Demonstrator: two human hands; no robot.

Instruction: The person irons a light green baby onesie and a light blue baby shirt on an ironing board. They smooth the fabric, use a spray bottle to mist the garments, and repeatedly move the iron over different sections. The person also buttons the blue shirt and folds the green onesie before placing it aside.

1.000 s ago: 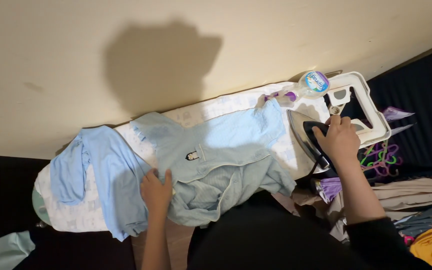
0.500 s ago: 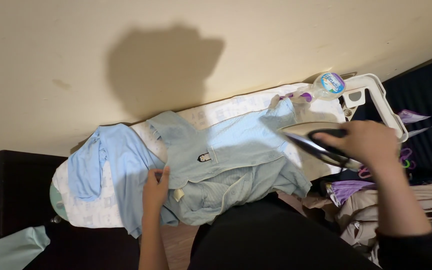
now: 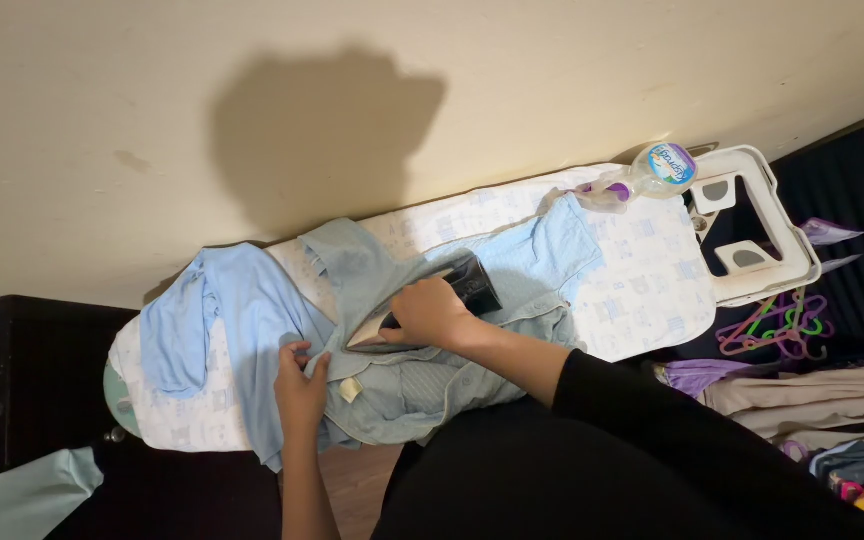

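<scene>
My right hand [image 3: 430, 312] grips the dark iron [image 3: 452, 292] on the wrinkled pale blue-grey cotton shirt [image 3: 422, 370] spread over the white patterned ironing board [image 3: 652, 290]; my left hand [image 3: 300, 385] pinches its fabric.

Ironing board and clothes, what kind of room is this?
Probably a laundry corner at home: an ironing board by a wall, plastic hangers and piled clothes beside it, and an iron on a blue shirt.
</scene>
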